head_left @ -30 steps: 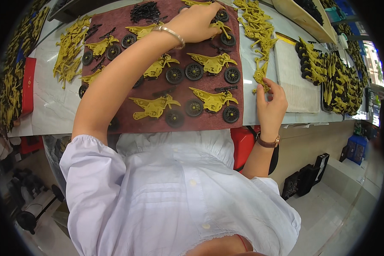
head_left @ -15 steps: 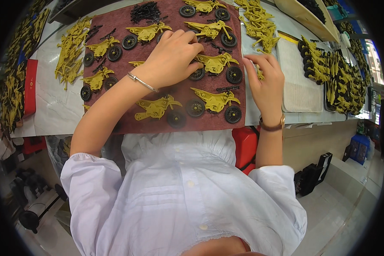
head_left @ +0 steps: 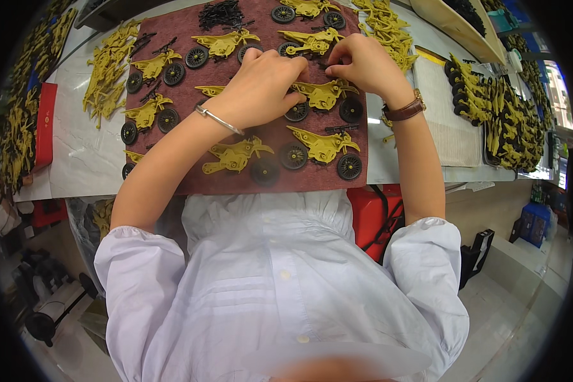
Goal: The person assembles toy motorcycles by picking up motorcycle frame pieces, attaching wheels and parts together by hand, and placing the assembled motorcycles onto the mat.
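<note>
motorbike body (head_left: 323, 97), yellow, beside black wheels (head_left: 351, 109)

One maroon cloth (head_left: 309, 183). On it: at least ten yellow toy-motorcycle bodies (head_left: 325, 148), one black-parts heap (head_left: 219, 15). Over it: two hands (head_left: 261, 88). Beside it, left and right: two yellow-parts heaps (head_left: 106, 71).

A pale, marbled counter (head_left: 76, 156) spans the scene. On its left stands an upright red box (head_left: 46, 121); on its right lies a whitish ribbed cloth (head_left: 449, 148), with a pale open tray (head_left: 449, 30) beyond. Under the counter's front edge is a red seat (head_left: 363, 219). Farther right, a blue crate (head_left: 533, 224) sits near black objects (head_left: 476, 258). At lower left, a black disc (head_left: 39, 328) joins a bar.
</note>
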A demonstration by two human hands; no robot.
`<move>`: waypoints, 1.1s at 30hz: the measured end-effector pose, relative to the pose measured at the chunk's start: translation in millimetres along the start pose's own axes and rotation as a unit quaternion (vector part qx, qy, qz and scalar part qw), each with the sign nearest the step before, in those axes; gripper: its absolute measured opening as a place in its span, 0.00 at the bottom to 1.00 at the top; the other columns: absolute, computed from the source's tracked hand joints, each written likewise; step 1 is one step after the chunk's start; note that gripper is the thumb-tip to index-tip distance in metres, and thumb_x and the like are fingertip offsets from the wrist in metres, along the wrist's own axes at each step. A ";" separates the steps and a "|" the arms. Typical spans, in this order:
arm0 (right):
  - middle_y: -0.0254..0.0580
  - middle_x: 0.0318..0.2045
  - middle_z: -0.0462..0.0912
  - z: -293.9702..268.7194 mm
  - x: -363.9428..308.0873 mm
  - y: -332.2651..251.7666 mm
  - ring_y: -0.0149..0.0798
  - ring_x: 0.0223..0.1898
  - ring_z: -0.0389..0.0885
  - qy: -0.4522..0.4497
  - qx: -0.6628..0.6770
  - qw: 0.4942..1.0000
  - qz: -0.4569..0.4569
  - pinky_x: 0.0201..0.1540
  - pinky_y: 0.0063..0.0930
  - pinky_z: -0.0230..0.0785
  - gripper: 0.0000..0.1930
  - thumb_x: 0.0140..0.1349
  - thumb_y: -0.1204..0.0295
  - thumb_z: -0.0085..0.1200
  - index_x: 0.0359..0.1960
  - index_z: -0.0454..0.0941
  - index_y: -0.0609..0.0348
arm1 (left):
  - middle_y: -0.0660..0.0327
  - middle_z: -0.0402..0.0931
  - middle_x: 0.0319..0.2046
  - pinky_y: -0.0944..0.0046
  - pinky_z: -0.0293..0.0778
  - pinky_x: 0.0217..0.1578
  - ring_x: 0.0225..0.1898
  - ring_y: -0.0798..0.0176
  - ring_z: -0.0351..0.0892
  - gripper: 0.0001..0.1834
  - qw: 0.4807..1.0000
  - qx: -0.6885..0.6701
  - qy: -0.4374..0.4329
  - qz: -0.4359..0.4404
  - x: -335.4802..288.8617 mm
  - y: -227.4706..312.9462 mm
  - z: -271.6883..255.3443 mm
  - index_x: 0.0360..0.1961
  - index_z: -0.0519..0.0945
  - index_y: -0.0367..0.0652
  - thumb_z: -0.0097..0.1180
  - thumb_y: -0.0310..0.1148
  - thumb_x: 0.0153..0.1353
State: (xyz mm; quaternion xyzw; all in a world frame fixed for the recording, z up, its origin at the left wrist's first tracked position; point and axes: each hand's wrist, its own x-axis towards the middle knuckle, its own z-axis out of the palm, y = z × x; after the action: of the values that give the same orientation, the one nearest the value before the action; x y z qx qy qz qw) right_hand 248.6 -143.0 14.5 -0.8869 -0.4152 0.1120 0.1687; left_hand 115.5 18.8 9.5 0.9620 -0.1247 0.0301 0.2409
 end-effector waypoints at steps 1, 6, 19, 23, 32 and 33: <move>0.47 0.22 0.79 -7.0 -1.3 -2.1 0.43 0.27 0.79 -0.003 0.022 1.000 -0.016 0.31 0.32 0.70 0.10 0.43 0.68 0.62 0.25 0.79 0.62 | 0.60 0.73 0.32 0.61 0.57 0.44 0.39 0.59 0.71 0.13 1.000 -0.016 -0.004 -0.007 0.6 -0.8 0.2 0.36 0.73 0.44 0.59 0.31 0.48; 0.31 0.23 0.77 -22.2 -9.6 19.5 0.24 0.25 0.72 0.005 0.214 0.974 -0.077 0.29 0.19 0.65 0.11 0.48 0.70 0.62 0.29 0.75 0.62 | 0.58 0.75 0.30 0.58 0.60 0.43 0.39 0.56 0.74 0.11 0.997 -0.055 0.033 0.036 1.0 -7.9 5.5 0.35 0.75 0.42 0.57 0.32 0.50; 0.28 0.27 0.78 -30.5 -41.6 24.9 0.21 0.29 0.73 -0.085 0.385 0.918 -0.044 0.33 0.14 0.64 0.08 0.55 0.70 0.58 0.33 0.78 0.62 | 0.65 0.73 0.23 0.74 0.63 0.26 0.27 0.77 0.67 0.12 0.931 -0.359 -0.005 -0.069 12.6 5.2 0.4 0.37 0.72 0.36 0.53 0.34 0.58; 0.28 0.27 0.78 -28.8 -40.2 23.5 0.20 0.30 0.73 -0.106 0.423 0.900 -0.021 0.32 0.14 0.65 0.08 0.56 0.70 0.57 0.34 0.77 0.62 | 0.67 0.73 0.24 0.74 0.62 0.25 0.26 0.78 0.67 0.12 0.921 -0.375 -0.022 -0.101 12.3 5.4 -0.3 0.37 0.73 0.37 0.53 0.34 0.58; 0.30 0.27 0.77 -22.6 -36.8 13.4 0.21 0.30 0.74 0.013 0.390 0.917 -0.080 0.33 0.15 0.68 0.08 0.57 0.73 0.55 0.35 0.75 0.64 | 0.67 0.75 0.20 0.76 0.57 0.20 0.21 0.81 0.63 0.10 0.867 -0.479 0.047 -0.127 9.1 0.4 3.8 0.35 0.75 0.39 0.55 0.34 0.56; 0.30 0.27 0.77 -24.7 -36.0 14.5 0.21 0.30 0.74 0.013 0.390 0.917 -0.080 0.33 0.15 0.68 0.08 0.57 0.73 0.55 0.35 0.75 0.64 | 0.67 0.75 0.23 0.76 0.62 0.26 0.25 0.79 0.67 0.11 0.876 -0.462 0.018 -0.138 9.0 1.9 -1.0 0.37 0.74 0.38 0.55 0.34 0.57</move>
State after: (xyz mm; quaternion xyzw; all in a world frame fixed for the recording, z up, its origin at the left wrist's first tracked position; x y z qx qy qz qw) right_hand 244.5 -184.7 33.6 -0.7160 -0.4062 0.2399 0.5146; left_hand 123.8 15.6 12.4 0.7476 0.0143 -0.0470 0.6623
